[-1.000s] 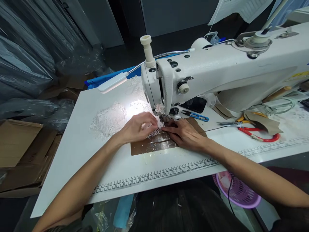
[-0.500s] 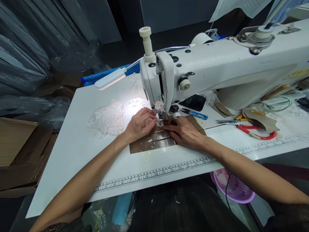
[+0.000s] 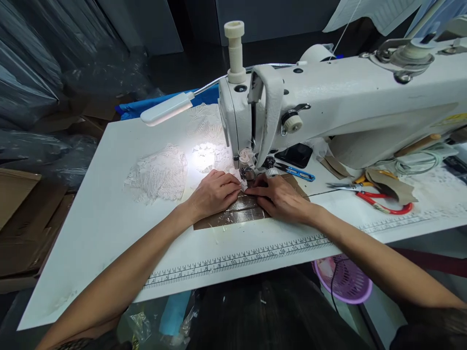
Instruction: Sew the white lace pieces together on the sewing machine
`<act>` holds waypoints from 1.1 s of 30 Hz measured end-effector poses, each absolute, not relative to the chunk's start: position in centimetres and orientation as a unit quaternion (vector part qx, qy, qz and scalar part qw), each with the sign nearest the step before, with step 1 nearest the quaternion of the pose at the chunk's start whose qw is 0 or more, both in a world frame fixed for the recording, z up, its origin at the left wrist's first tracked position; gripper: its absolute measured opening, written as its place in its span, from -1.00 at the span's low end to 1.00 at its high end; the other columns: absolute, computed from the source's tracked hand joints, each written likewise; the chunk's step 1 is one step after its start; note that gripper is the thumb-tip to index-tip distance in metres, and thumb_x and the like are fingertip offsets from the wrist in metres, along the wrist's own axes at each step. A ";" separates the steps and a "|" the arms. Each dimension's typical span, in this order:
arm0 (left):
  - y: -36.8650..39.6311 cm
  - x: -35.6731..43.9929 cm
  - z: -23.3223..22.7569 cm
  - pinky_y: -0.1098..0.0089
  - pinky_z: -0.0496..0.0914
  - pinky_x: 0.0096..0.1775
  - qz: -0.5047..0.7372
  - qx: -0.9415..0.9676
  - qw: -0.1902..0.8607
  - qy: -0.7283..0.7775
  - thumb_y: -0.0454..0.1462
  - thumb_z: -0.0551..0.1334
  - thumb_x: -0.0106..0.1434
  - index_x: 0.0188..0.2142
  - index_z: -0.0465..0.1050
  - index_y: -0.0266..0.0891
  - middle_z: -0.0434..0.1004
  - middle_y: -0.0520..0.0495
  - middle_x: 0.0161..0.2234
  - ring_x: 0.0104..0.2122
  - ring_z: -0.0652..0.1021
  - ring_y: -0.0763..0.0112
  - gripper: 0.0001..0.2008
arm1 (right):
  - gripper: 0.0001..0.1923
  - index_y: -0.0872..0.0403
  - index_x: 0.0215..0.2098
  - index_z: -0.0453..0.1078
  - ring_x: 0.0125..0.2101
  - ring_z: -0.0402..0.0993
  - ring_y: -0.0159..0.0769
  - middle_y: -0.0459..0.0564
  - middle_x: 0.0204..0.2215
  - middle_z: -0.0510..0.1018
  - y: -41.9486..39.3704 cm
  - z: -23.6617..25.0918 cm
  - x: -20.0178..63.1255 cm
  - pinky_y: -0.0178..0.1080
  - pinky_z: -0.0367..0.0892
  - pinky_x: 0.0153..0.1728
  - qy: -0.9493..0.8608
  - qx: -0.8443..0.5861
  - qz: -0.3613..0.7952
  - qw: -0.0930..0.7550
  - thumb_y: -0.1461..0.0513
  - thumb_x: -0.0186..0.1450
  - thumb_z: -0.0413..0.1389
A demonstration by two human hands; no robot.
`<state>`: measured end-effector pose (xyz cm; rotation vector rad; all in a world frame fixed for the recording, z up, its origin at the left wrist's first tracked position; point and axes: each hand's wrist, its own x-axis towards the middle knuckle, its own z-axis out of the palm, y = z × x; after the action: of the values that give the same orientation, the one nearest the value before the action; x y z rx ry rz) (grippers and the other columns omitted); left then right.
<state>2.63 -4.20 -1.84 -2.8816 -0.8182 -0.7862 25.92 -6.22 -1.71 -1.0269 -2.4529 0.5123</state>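
A small piece of white lace (image 3: 243, 183) lies under the needle area of the white sewing machine (image 3: 328, 102). My left hand (image 3: 216, 193) pinches the lace's left edge, fingers pressed together. From the other side, my right hand (image 3: 279, 197) has its fingertips closed on the lace near the presser foot, though the exact grip is partly hidden. Both hands rest over a brown, shiny taped sheet (image 3: 244, 214) on the table. A heap of white lace (image 3: 158, 172) lies left of my left hand, and more lace (image 3: 207, 121) sits behind it under the lamp.
Blue thread snips (image 3: 299, 173) and a black phone (image 3: 295, 154) lie right of the needle. Red-handled scissors (image 3: 386, 201) are farther right. A white lamp (image 3: 168, 109) hangs over the table (image 3: 91, 218). A purple basket (image 3: 346, 284) stands below the front edge.
The camera view has shifted a little, bringing the machine nearer. The lace between my hands sits closer under the presser foot, and my left fingers have flattened downward.
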 end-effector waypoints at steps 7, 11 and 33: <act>-4.4 2.7 -1.7 0.29 0.40 -0.26 -0.237 -0.933 0.031 -0.268 -0.37 0.13 0.31 -0.30 0.47 -0.24 0.58 -0.07 -0.23 -0.29 0.54 0.39 -0.86 | -0.67 0.01 -0.06 0.51 -0.39 0.39 -0.31 -0.01 -0.37 0.54 -3.5 -0.9 26.6 -0.28 0.26 -0.36 -0.863 -0.412 0.226 0.184 0.24 0.32 -0.04; -4.4 2.8 -1.8 0.28 0.38 -0.26 -0.241 -0.930 0.028 -0.277 -0.37 0.14 0.30 -0.30 0.48 -0.22 0.58 -0.06 -0.21 -0.28 0.54 0.38 -0.86 | -0.62 -0.09 0.06 0.44 -0.39 0.37 -0.34 -0.01 -0.27 0.51 -4.2 -2.4 26.4 -0.31 0.17 -0.43 -0.872 -0.416 0.163 0.201 0.21 0.31 -0.01; -4.8 2.8 -1.2 0.23 0.35 -0.21 -0.204 -0.942 0.045 -0.263 -0.34 0.14 0.28 -0.24 0.52 -0.21 0.59 -0.07 -0.22 -0.33 0.51 0.36 -0.83 | -0.59 -0.17 0.11 0.39 -0.40 0.27 -0.36 0.02 -0.20 0.42 -4.9 -3.1 26.7 -0.30 0.09 -0.45 -0.906 -0.381 0.087 0.164 0.19 0.32 0.00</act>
<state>2.84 -4.82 -1.24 -2.8771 -0.8018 -0.6216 26.69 -4.93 -3.05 -1.0862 -2.5811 0.2476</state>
